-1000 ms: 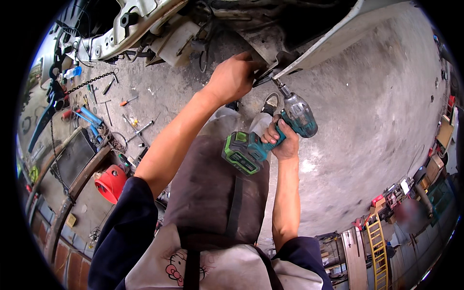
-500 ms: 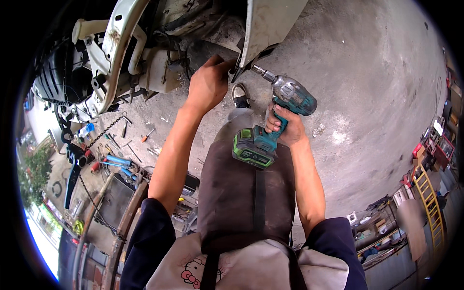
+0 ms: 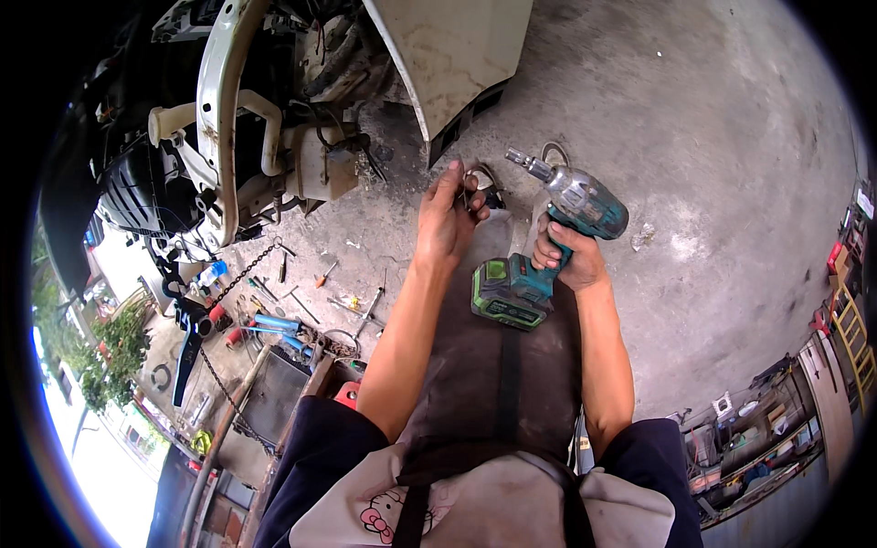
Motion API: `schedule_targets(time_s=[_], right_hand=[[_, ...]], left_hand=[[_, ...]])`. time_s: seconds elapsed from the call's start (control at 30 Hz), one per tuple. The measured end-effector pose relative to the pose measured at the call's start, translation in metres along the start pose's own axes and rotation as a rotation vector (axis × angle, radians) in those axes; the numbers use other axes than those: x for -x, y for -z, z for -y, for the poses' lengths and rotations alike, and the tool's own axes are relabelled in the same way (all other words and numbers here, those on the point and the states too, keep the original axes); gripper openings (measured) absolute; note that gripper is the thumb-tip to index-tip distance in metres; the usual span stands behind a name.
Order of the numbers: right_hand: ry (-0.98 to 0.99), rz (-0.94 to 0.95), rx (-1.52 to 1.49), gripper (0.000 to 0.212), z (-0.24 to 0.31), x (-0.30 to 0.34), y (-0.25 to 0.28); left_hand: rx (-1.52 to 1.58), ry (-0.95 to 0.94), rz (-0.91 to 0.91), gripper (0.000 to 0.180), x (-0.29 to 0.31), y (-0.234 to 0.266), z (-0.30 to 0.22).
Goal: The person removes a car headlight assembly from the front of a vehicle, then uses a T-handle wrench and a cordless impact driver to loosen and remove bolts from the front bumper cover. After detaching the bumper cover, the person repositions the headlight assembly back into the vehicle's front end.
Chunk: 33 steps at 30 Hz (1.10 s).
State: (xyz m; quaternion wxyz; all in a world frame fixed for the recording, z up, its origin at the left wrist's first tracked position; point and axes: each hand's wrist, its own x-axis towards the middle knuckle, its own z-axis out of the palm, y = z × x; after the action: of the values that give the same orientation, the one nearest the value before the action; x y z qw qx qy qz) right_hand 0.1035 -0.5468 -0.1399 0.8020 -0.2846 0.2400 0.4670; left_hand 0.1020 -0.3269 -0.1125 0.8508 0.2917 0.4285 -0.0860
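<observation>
My right hand (image 3: 581, 265) is wrapped round the grip of a teal cordless impact wrench (image 3: 592, 205). Its socket end points up and to the left, touching nothing, and a black-and-green battery (image 3: 507, 297) sits at its base. My left hand (image 3: 446, 217) is raised just below the lower corner of a white car body panel (image 3: 457, 55), apart from it. Its fingers are curled in with the thumb upward. Something small and thin may be between them, too small to name.
At the upper left stands a stripped car front with a pale metal frame (image 3: 219, 119) and a plastic reservoir (image 3: 320, 164). Hand tools, including an orange-handled screwdriver (image 3: 324, 276), lie on the concrete floor (image 3: 713, 183). A chain (image 3: 247, 272) hangs at left; a yellow ladder (image 3: 854, 342) stands far right.
My left hand has come away from the panel's lower corner and turned, its fingers now showing. The wrench's socket has moved away from the panel. The view has shifted.
</observation>
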Motion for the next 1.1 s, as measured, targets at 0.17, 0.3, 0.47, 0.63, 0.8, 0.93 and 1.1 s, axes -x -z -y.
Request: schedule_targets(time_s=[0.17,0.3,0.47,0.63,0.8,0.93,1.1], right_hand=[[0.036,-0.023,-0.075,0.024,0.006,0.020,0.008],[0.055,-0.056,-0.082,0.023,0.009,0.029,0.021],[0.206,-0.192,-0.001,0.026,0.010,0.031,0.041],[0.494,-0.380,0.299,0.027,0.014,0.015,0.066],[0.528,-0.597,1.139,0.037,0.041,-0.020,0.124],[0.711,-0.344,1.152,0.041,0.065,-0.058,0.199],[0.756,-0.389,1.378,0.048,0.110,-0.080,0.243]], left_hand=[[0.232,-0.153,-0.177,0.028,-0.034,-0.027,0.006],[0.425,-0.161,-0.261,0.024,-0.039,-0.035,0.010],[0.453,-0.109,-0.206,0.021,-0.025,-0.058,0.001],[0.124,-0.038,-0.157,0.025,-0.019,-0.051,0.051],[-0.228,0.025,-0.035,0.023,-0.075,-0.080,0.104],[-0.106,0.203,0.072,0.020,-0.152,-0.086,0.141],[0.020,0.239,-0.090,0.017,-0.205,-0.094,0.192]])
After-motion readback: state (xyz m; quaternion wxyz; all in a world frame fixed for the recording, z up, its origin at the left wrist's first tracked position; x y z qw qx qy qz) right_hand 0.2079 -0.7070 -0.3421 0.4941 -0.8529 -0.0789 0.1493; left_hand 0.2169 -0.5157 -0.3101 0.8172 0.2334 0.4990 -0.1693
